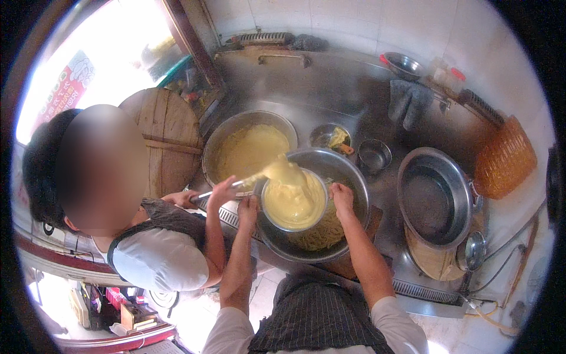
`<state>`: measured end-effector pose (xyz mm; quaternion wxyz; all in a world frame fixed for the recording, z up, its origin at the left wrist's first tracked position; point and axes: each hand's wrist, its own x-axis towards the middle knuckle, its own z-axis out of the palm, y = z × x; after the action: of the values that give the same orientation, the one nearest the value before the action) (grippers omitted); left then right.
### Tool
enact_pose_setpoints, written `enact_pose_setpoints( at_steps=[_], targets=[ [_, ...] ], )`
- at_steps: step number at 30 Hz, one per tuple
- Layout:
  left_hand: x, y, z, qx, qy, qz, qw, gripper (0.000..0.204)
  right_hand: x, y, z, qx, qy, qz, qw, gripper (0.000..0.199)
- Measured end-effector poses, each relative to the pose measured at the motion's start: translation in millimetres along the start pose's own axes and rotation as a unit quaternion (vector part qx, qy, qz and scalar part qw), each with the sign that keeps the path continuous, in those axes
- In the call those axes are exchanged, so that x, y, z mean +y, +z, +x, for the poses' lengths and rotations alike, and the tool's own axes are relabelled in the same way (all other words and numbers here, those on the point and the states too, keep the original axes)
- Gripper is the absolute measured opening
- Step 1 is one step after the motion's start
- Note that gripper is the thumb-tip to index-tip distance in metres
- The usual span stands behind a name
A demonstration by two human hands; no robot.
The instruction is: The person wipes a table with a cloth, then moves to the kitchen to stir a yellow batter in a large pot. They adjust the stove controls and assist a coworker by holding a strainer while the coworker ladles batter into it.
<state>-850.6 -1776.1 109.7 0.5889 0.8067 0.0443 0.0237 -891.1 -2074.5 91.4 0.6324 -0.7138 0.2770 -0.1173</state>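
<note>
My left hand (pixel 248 213) and my right hand (pixel 342 200) are closed on opposite sides of a round metal bowl (pixel 294 229). Thick, smooth yellow paste (pixel 287 203) fills much of it. Below the bowl is a wide steel basin (pixel 354 171) with yellowish, strand-like food (pixel 315 237) in its bottom. From the left, a co-worker's hands (pixel 221 192) grip a long-handled tool (pixel 205 195). Its head is buried in a lump of paste (pixel 283 171) over my bowl, so its shape is hidden.
A large pot (pixel 210 154) of yellow paste stands behind the co-worker's hands, beside a round wooden lid (pixel 160 118). Small metal bowls (pixel 375 154) sit behind the basin. An oval metal tub (pixel 436 197) rests on a round board at right, near an orange woven basket (pixel 506 158).
</note>
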Motion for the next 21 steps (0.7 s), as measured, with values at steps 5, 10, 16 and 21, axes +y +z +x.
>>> enact_pose_setpoints(
  at_steps=[5,10,16,21],
  targets=[
    [-7,-1,0,-0.026,-0.017,-0.100,0.995,0.022,-4,-1,-6,0.004,0.003,0.031,1.000,0.023],
    [7,4,-1,-0.017,0.010,-0.064,0.998,0.023,-25,-8,-18,0.015,0.024,0.067,0.997,0.025],
    [51,9,10,-0.038,0.009,0.027,0.999,0.028,-53,-30,-12,0.008,0.024,0.025,0.999,0.027],
    [132,15,23,-0.044,0.042,-0.032,0.998,0.028,-111,-62,5,0.018,-0.064,-0.019,0.998,0.029]
  ],
)
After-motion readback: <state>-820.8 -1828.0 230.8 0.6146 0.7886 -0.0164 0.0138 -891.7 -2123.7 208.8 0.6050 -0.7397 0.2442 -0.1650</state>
